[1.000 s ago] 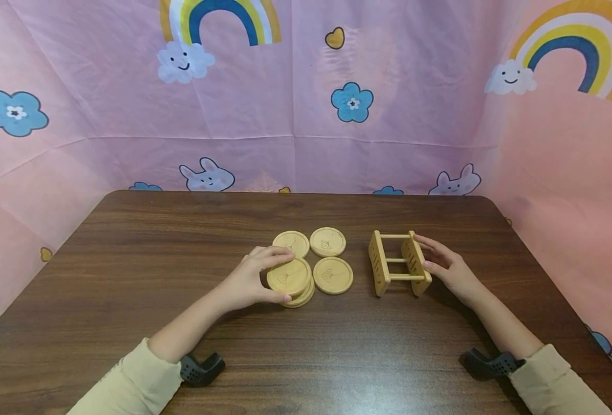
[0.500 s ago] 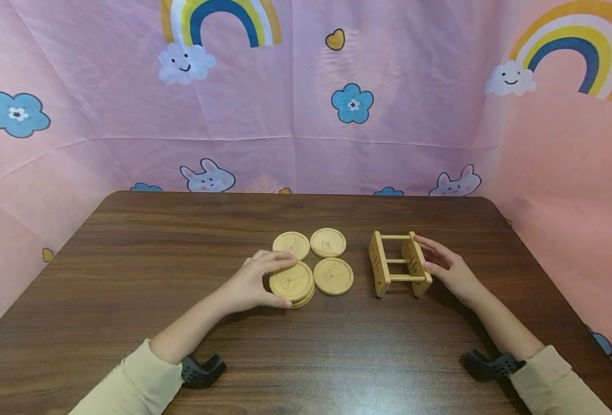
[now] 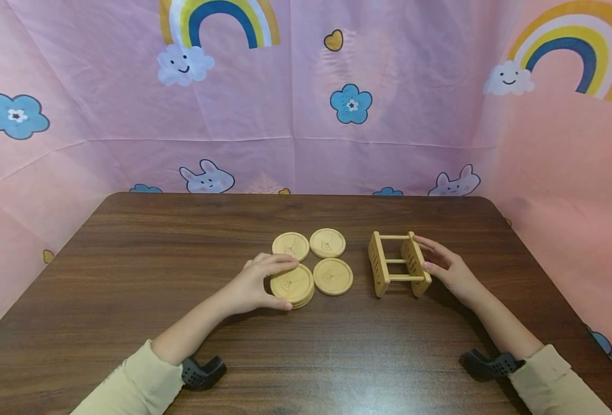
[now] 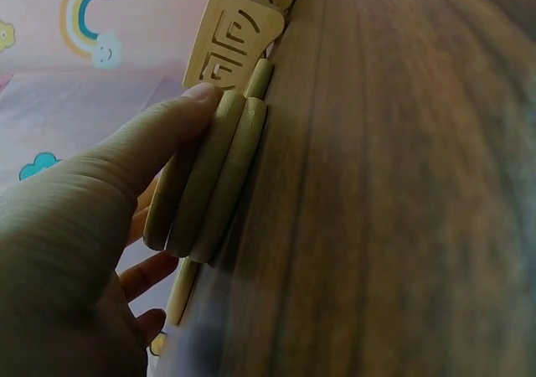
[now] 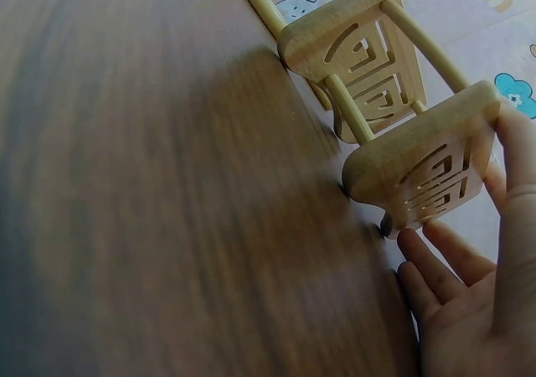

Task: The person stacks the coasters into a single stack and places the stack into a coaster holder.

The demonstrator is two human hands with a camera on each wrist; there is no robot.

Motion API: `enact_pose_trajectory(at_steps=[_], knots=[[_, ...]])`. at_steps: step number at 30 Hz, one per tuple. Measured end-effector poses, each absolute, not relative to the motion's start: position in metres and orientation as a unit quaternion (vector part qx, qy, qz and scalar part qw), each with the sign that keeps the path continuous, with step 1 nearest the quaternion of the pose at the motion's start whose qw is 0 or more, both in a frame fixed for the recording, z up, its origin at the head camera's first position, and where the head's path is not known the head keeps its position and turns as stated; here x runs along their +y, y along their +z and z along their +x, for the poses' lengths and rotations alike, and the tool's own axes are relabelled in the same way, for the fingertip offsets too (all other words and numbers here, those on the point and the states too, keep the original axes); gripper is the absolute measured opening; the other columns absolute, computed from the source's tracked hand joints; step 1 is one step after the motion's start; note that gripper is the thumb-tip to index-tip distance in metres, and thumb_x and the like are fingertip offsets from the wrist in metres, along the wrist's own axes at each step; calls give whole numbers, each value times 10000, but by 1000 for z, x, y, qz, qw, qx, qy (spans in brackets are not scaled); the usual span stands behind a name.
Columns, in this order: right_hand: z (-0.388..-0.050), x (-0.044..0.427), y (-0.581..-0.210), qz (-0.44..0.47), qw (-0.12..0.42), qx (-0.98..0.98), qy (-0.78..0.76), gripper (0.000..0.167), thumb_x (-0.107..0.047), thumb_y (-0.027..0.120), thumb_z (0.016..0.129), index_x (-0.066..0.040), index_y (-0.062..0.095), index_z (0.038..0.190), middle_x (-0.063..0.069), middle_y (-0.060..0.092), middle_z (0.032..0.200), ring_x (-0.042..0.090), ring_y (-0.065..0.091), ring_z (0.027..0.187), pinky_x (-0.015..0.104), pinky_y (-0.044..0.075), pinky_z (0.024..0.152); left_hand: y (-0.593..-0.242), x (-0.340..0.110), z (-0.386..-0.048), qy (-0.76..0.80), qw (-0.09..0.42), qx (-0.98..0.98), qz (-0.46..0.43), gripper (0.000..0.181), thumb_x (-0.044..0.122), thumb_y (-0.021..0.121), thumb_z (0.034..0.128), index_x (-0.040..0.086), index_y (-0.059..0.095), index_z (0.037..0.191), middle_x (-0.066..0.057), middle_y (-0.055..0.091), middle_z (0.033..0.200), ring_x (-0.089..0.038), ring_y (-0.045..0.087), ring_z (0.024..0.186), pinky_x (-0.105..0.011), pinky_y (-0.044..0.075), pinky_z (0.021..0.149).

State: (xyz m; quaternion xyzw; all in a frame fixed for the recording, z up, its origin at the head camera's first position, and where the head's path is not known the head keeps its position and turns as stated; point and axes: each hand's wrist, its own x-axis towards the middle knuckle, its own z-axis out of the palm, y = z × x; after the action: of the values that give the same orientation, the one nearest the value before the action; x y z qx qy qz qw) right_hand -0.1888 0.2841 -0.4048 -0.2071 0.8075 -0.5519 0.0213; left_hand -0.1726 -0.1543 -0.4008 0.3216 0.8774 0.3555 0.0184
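Firstly, disc stack (image 3: 291,285), left hand (image 3: 258,282), fingers clamped on it; right of and behind stack, three loose discs (image 3: 333,276), one between stack and rack (image 3: 396,261); right hand (image 3: 451,272), fingers apart, touching rack; bench (image 3: 337,357) beneath stack.

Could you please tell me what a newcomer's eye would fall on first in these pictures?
Probably the pink and lilac backdrop with its rainbows, behind the brown table. Next, the round wooden coasters near the table's middle, where the left hand grips the near-left stack. To their right stands a pale wooden rack, its right side touched by the right hand.
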Motion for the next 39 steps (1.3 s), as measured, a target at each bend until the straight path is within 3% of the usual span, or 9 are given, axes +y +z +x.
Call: enact_pose_trajectory(at_steps=[19, 32, 39], knots=[[-187, 282, -403, -193, 26, 817, -543, 507, -63, 528, 974, -49, 378, 1459, 250, 393, 1420, 95, 460, 1183, 194, 407, 884, -398, -155, -173, 365, 11, 876, 315, 837, 428, 873, 642, 113, 562, 1352, -14, 484, 1400, -228, 381, 1244, -489, 263, 947], [-189, 283, -404, -210, 17, 807, -551, 500, -38, 524, 969, -44, 391, 1451, 265, 404, 1395, 43, 494, 1141, 193, 423, 870, -390, -165, -188, 411, 8, 869, 274, 764, 316, 862, 702, 106, 543, 1363, -38, 468, 1408, -282, 362, 1258, -685, 159, 988], [-189, 285, -406, -208, 13, 808, -551, 504, -29, 531, 965, -52, 398, 1450, 221, 430, 1390, 50, 492, 1153, 189, 423, 875, -389, -175, -203, 426, -2, 866, 262, 737, 283, 842, 738, 71, 526, 1369, -41, 469, 1405, -292, 354, 1270, -597, 284, 998]])
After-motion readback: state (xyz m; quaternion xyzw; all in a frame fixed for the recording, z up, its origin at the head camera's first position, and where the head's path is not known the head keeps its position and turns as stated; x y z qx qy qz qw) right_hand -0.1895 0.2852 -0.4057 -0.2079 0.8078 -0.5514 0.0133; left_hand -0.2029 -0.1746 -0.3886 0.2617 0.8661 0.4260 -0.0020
